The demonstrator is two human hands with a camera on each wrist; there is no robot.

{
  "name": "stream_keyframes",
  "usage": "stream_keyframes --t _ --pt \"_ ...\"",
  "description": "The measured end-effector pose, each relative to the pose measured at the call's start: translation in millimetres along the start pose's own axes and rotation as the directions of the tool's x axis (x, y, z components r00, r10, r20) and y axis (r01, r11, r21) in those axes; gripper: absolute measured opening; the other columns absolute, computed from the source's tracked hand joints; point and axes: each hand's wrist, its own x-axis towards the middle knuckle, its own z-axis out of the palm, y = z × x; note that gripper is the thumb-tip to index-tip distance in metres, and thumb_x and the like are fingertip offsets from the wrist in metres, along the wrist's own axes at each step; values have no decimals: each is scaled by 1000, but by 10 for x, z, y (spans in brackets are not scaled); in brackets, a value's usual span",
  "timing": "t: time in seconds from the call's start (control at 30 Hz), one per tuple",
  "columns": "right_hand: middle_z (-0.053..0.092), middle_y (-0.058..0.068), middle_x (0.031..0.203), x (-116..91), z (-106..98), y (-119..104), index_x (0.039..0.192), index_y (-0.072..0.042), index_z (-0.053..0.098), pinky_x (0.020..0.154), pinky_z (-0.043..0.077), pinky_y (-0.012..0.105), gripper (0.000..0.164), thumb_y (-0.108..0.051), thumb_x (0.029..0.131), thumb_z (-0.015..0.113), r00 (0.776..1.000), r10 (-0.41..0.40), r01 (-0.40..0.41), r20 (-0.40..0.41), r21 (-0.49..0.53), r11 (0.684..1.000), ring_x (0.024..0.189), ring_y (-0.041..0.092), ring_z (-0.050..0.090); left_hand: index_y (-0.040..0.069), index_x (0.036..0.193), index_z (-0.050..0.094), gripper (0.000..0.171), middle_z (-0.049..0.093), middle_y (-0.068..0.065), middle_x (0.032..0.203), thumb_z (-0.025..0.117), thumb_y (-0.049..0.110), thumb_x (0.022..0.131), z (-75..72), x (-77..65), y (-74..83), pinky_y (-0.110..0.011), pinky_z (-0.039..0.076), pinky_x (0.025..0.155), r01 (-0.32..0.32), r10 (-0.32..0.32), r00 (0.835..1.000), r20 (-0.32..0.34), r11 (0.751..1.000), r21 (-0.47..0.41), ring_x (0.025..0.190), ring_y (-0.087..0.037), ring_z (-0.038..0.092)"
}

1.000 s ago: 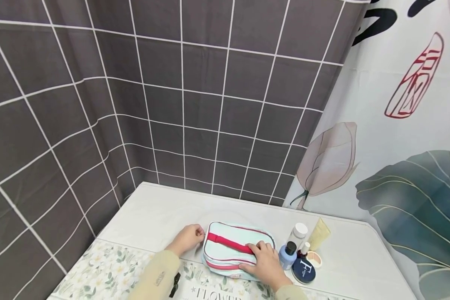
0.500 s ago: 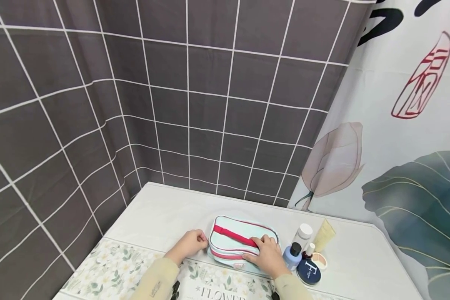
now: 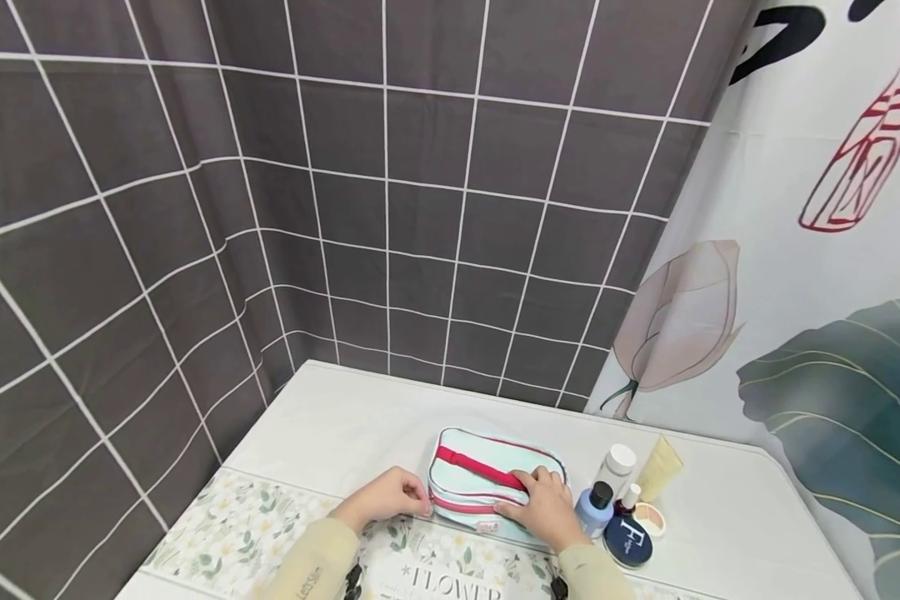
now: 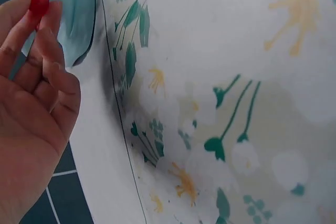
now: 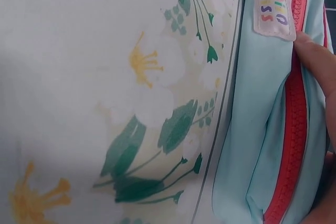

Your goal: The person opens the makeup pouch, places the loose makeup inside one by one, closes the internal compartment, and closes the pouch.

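Observation:
A pale mint cosmetic bag (image 3: 461, 475) with red trim and a red top strap (image 3: 472, 464) lies on the table. At its left front corner my left hand (image 3: 390, 496) pinches a red zipper pull (image 4: 39, 2) between thumb and fingers. My right hand (image 3: 543, 510) holds the bag's right end, fingers over the top by the strap and thumb against the front. In the right wrist view that thumb (image 5: 315, 59) presses beside the closed red zipper (image 5: 295, 108), near a pale label (image 5: 273, 10).
Right of the bag stand a blue bottle with black cap (image 3: 594, 508), a white-capped clear bottle (image 3: 617, 467) and a small white-capped bottle (image 3: 628, 500). A yellow tube (image 3: 658, 471), dark blue round compact (image 3: 628, 540) and tan pan (image 3: 649, 518) are beside them. A grey grid curtain (image 3: 435, 208) hangs behind.
My left hand has come to the bag's left front corner and now has the zipper pull. The right hand keeps its hold, and the view has shifted slightly.

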Motion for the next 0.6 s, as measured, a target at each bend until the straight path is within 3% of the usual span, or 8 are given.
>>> stream_keyframes --t 0.17,0.27,0.33,0.47,0.53,0.6 --pt "45 1 85 4 -41 -1 116 -11 63 69 34 40 69 -58 66 72 1000 -11 11 3 -2 1000 77 19 38 1 76 70 8 64 -1 67 74 8 75 95 37 39 -21 44 57 -15 16 999 31 999 -29 58 -6 52" --pt "49 4 92 17 -156 0 123 -8 58 76 38 43 79 -54 61 78 996 -58 57 72 16 998 83 22 43 3 76 70 8 65 1 68 75 10 75 134 39 42 -23 45 57 -6 6 1000 26 1000 -10 59 -7 53" --pt "52 7 103 24 -300 19 129 -6 52 86 38 49 86 -42 58 84 979 -112 109 173 30 994 95 27 47 3 76 70 8 65 1 69 74 10 76 134 13 32 -23 45 57 5 -5 1000 13 1000 1 60 -8 54" --pt "53 16 120 40 -639 66 133 -1 45 98 30 55 91 -10 53 88 913 -213 233 349 -14 972 115 37 46 2 75 67 8 63 -1 67 73 8 76 113 -6 29 -23 44 56 10 -10 1000 -1 1000 -10 59 -9 52" --pt "55 16 120 44 -728 77 130 0 48 99 31 53 85 -3 53 85 895 -242 287 375 -69 955 115 36 47 3 74 64 9 61 2 66 72 7 76 106 5 35 -22 44 54 8 -8 1000 -12 1000 -6 58 -8 51" --pt "57 15 117 47 -738 76 126 0 52 96 36 50 79 -10 56 86 895 -267 322 358 -104 941 112 34 50 5 73 61 11 57 4 64 72 7 76 100 23 48 -21 43 54 6 -5 999 -45 1000 19 57 -7 50"
